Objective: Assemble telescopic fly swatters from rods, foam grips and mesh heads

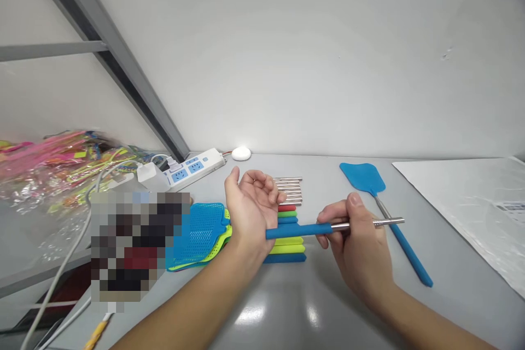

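My right hand grips the metal rod of a blue fly swatter handle, thumb on top, with the rod's bare tip sticking out to the right. The blue end of that handle presses against the heel of my left hand, which is palm up with loosely curled fingers and grasps nothing. Behind the left hand lie several metal rods side by side. Below them are loose handles in red, green, yellow and blue. Perforated swatter heads, blue over yellow-green, are stacked left of my left wrist.
A blue fly swatter with its handle attached lies on the right, beside a white plastic bag. Toward the back left are a power strip with cables and a white oval object. Plastic-wrapped colourful goods fill the far left.
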### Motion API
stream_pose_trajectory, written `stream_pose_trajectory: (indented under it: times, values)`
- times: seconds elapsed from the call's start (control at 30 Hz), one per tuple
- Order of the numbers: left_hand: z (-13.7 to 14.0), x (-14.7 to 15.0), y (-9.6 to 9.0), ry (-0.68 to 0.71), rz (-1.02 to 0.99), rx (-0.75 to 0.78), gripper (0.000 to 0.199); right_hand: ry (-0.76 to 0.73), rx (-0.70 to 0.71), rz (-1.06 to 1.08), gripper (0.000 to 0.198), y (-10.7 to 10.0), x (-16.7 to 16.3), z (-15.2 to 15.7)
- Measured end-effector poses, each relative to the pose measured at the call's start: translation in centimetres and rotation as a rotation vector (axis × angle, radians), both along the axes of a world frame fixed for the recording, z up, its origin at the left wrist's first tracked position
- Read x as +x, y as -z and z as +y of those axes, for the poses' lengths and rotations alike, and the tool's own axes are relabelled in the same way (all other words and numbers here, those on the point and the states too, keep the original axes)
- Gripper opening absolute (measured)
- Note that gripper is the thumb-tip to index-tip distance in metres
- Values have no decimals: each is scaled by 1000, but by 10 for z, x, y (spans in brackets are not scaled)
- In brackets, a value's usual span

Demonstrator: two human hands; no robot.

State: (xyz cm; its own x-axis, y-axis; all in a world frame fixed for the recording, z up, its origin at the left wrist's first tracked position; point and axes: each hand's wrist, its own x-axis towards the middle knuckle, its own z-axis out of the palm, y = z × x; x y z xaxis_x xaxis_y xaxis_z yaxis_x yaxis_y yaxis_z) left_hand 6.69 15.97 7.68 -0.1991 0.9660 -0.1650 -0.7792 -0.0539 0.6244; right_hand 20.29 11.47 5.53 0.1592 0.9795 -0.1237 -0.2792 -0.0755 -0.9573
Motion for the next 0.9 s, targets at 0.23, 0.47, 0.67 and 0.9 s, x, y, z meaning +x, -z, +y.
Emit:
stream_pose_trajectory:
  times: [0.23, 0.47, 0.67, 0.9]
  values:
    - [-1, 2, 0, 41, -3, -19, 39, -36, 58, -33, 55, 6, 6, 2]
    - [-12, 13, -10, 43, 42, 109, 42, -123, 151, 138, 39, 3, 13, 14]
    - [-12, 33, -4, -38, 624, 440, 42, -221, 181, 261, 33, -2, 10, 19]
    - [10, -27, -59, 343, 1686, 789, 22, -78, 213, 115, 44, -2, 43, 44]
